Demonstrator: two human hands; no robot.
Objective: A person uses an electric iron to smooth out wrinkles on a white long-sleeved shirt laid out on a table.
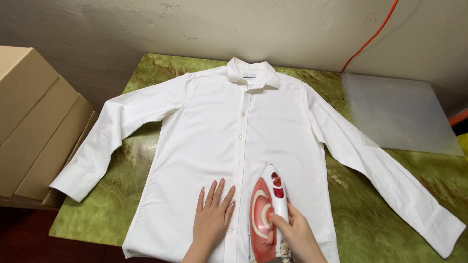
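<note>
**Iron on white shirt front, both hands low centre of frame**

Red and white iron (265,214) sits on the lower front of the white shirt (243,146), just right of the button placket, nose pointing toward the top of the frame. Right hand (295,236) at bottom centre-right, fingers curled closed around the iron's white handle, thumb on the left side of it. Left hand (213,214) just left of the iron, flat, fingers spread out and extended, palm down on the shirt fabric, holding nothing, pressing beside the placket. Hand and iron close together, not touching as far as visible.

Shirt is laid face up, buttoned, collar toward the top centre of the frame, both long sleeves spread out diagonally: one cuff toward lower left, the other reaching lower right. Hem at the bottom edge of the frame, partly under the arms.

Shirt lies on a green marbled table cover (390,214), which fills most of the frame. Upper right, on the table: a translucent plastic sheet (399,114), flat, its near corner just beside the sleeve on that side. Orange cable (368,41) runs down the wall (122,24) at upper right, ending behind the sheet. Left edge of frame: stacked cardboard boxes (34,122), beside the table, close to the lower-left cuff.
</note>
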